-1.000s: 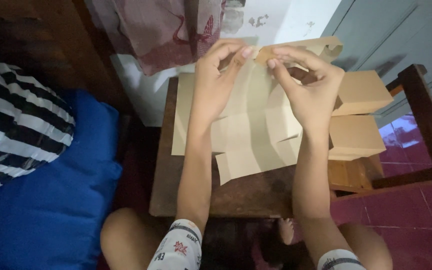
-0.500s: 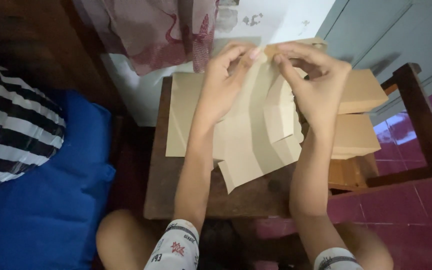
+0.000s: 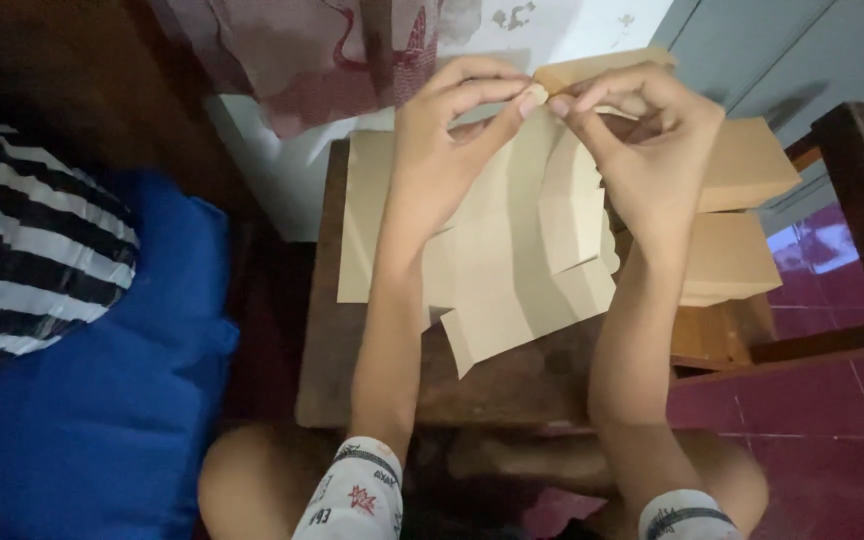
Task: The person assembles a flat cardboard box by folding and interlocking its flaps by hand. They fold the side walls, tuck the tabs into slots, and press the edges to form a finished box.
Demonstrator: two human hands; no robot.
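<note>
Two hands pinch top flap of flat tan die-cut cardboard sheet (image 3: pixel 512 270) above small dark wooden bench (image 3: pixel 512 385): left hand (image 3: pixel 442 150) grip narrow, right hand (image 3: pixel 642 150) likewise. Step: folding flap. Next calls for firm crease along score.

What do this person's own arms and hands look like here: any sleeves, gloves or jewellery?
Both arms are bare from the short sleeves down. The left sleeve is white with small red and dark printed motifs and a dark band; the right sleeve looks alike. The left hand and right hand show no gloves, rings or watch.
</note>
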